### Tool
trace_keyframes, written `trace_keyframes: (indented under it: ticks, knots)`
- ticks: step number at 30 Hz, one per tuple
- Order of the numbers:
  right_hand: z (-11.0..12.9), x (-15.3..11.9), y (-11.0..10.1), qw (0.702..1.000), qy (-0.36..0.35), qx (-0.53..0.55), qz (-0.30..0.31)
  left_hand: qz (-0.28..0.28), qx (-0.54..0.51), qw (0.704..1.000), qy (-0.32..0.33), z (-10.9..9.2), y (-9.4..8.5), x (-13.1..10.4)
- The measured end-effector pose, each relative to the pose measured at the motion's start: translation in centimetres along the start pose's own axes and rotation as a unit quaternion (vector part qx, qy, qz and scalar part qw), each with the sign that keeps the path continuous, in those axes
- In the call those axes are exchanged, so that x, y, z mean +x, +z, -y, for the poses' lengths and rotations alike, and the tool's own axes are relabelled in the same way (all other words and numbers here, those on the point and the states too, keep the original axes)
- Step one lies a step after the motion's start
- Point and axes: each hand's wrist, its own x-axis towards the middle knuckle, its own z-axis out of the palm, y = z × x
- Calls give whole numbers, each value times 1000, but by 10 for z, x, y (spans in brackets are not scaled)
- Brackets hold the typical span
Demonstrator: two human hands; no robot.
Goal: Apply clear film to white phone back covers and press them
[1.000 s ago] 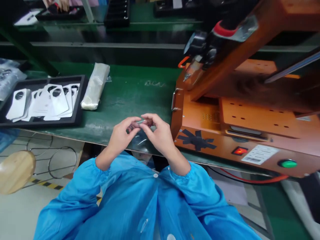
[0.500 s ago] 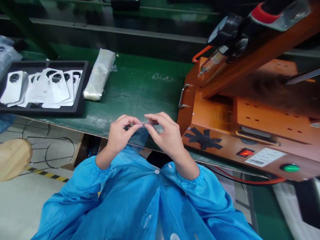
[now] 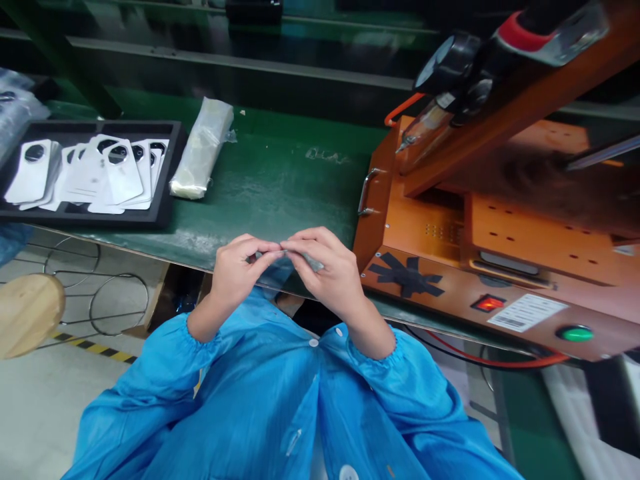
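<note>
My left hand point(image 3: 237, 270) and my right hand point(image 3: 327, 267) meet in front of my body, above the front edge of the green bench point(image 3: 280, 167). Thumb and fingers of each are closed in a pinch, and the fingertips touch or nearly touch. Between them is a thin, flat piece seen almost edge-on; the fingers cover most of it, so I cannot tell its kind. To the left, a black tray point(image 3: 165, 193) holds several white phone-back-shaped plates point(image 3: 125, 177), each with a round opening near the top.
A wrapped, pale bundle point(image 3: 203, 150) lies beside the tray. On the right stands an orange press machine point(image 3: 425, 220) with a gauge point(image 3: 440, 63), a lit red switch point(image 3: 489, 304) and a green button point(image 3: 575, 334). A wooden stool point(image 3: 30, 313) is on the floor at left.
My fingertips have come closer together, my right fingers shifting slightly left and covering more of the thin piece. The camera view has shifted slightly.
</note>
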Motion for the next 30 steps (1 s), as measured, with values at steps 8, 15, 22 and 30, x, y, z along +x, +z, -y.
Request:
trace_keyframes:
  ticks: [8, 15, 22, 30]
  knots:
    - [-1, -4, 10, 993, -109, -50, -23, 7, 18, 1000, -6, 0, -13, -14]
    - [6, -3, 18, 997, -70, -14, -20, -10, 4, 1000, -18, -4, -22, -16]
    - [-1, -8, 29, 977, -198, -63, -35, 52, -246, 934, -255, 8, -21, -34]
    - [23, -31, 70, 976, -203, 66, 41, -188, -112, 891, -398, 85, -70, -109]
